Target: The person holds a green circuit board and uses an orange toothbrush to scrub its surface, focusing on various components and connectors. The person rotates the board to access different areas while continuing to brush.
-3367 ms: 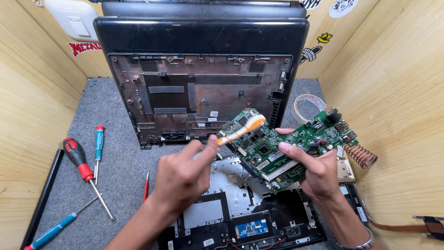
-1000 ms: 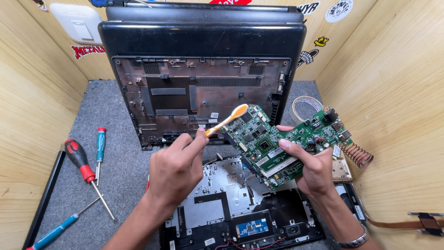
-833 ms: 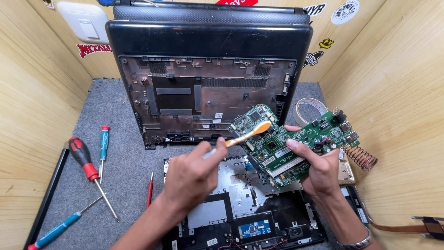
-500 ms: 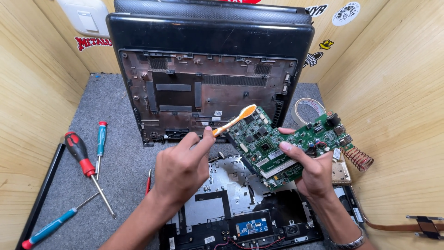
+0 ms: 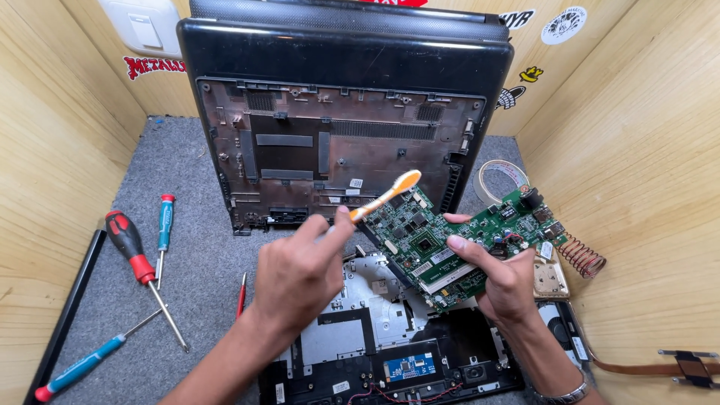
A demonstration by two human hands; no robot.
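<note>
My right hand point(image 5: 504, 277) grips a green circuit board point(image 5: 457, 236), holding it tilted above an opened laptop base point(image 5: 390, 352). In my left hand point(image 5: 300, 270) is an orange and white toothbrush point(image 5: 386, 196), its head resting at the board's upper left corner. The bristles face down onto the board. My right thumb lies across the middle of the board, and the fingers are hidden beneath it.
A black laptop cover point(image 5: 345, 127) leans upright at the back. On the grey mat at left lie a red screwdriver point(image 5: 139, 262), two blue screwdrivers point(image 5: 163, 225) point(image 5: 90, 364) and a thin red tool point(image 5: 241, 294). A coiled copper spring point(image 5: 583, 256), flat ribbon cable point(image 5: 501, 176); wooden walls enclose everything.
The toothbrush has gone back and forth over the board's upper left part, and its head now sits at the corner. The board stays held in my right hand.
</note>
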